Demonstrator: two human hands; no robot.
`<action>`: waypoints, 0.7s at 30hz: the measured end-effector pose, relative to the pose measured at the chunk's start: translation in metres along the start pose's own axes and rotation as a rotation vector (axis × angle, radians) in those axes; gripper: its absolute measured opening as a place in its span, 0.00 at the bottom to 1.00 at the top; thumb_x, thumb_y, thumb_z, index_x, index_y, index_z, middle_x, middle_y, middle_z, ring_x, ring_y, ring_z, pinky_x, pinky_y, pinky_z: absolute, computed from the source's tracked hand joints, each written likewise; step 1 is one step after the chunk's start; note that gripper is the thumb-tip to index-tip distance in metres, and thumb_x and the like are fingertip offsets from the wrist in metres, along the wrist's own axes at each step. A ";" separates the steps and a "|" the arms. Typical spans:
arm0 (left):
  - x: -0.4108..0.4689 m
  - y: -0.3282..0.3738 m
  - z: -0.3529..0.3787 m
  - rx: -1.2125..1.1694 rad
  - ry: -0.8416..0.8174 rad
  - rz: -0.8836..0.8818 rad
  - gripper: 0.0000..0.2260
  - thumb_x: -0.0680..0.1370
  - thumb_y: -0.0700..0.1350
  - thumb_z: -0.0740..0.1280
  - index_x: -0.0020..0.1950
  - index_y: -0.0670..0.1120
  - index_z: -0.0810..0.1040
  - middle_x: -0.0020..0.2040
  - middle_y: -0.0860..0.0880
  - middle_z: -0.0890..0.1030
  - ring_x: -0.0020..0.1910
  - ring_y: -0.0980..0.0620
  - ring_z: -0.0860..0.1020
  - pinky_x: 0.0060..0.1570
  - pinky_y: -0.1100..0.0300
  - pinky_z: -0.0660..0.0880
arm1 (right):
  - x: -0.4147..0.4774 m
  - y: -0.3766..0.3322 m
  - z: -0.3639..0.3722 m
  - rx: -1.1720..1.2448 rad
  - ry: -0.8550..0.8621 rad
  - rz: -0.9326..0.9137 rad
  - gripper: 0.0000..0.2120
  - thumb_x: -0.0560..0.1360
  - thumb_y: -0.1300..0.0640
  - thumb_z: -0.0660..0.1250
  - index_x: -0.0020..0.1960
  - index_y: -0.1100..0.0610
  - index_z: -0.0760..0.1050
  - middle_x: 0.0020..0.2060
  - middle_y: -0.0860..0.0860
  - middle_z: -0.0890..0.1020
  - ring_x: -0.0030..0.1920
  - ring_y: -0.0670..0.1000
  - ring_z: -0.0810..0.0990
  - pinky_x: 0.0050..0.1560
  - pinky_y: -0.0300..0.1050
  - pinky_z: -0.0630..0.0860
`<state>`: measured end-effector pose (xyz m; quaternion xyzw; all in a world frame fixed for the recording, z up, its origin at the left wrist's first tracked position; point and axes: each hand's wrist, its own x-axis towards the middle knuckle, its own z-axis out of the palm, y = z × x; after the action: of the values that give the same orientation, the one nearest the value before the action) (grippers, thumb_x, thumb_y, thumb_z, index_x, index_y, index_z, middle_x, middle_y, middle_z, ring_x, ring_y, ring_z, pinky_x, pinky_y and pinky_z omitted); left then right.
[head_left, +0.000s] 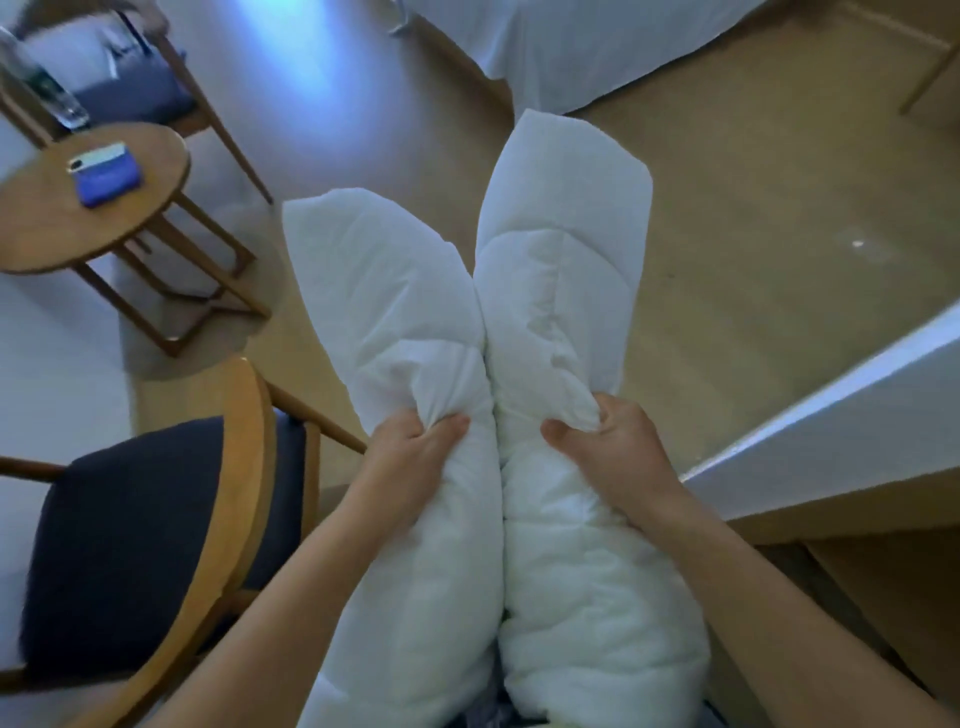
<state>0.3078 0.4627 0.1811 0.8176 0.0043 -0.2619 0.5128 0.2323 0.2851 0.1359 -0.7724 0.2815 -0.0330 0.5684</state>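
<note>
Gripping bunched fabric, the left hand (415, 457) and right hand (608, 452) hold a folded white duvet (550, 291) over open floor (769, 218), between a chair (156, 519) and a desk edge (831, 415).

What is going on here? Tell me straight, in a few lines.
A person is holding up a white quilted duvet, bunched into two puffy folds side by side. The left hand grips a fistful of the left fold, and the right hand grips a fistful of the right one. The bedding hangs over a tan wooden floor, beside a wooden armchair with a dark cushion.
</note>
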 end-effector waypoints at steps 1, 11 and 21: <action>0.016 0.007 -0.001 -0.011 0.024 -0.004 0.06 0.77 0.47 0.66 0.41 0.49 0.80 0.44 0.46 0.84 0.46 0.47 0.81 0.54 0.44 0.77 | 0.022 -0.006 0.000 -0.012 -0.035 -0.012 0.04 0.70 0.54 0.73 0.41 0.47 0.78 0.36 0.42 0.82 0.40 0.46 0.80 0.41 0.40 0.74; 0.196 0.117 0.019 -0.144 0.247 0.017 0.12 0.77 0.49 0.66 0.33 0.48 0.78 0.24 0.55 0.78 0.24 0.58 0.77 0.26 0.65 0.71 | 0.263 -0.100 -0.048 -0.172 -0.205 -0.189 0.07 0.71 0.52 0.71 0.49 0.51 0.77 0.41 0.45 0.81 0.45 0.49 0.80 0.48 0.44 0.76; 0.465 0.247 0.056 -0.169 0.150 0.069 0.15 0.79 0.48 0.63 0.43 0.37 0.79 0.35 0.43 0.78 0.34 0.47 0.77 0.32 0.63 0.71 | 0.544 -0.159 -0.094 -0.249 -0.144 -0.181 0.05 0.73 0.50 0.69 0.46 0.47 0.73 0.38 0.40 0.77 0.40 0.45 0.77 0.37 0.37 0.71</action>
<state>0.7532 0.1770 0.1679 0.7884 0.0367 -0.1808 0.5868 0.7170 -0.0220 0.1649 -0.8594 0.1714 0.0065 0.4817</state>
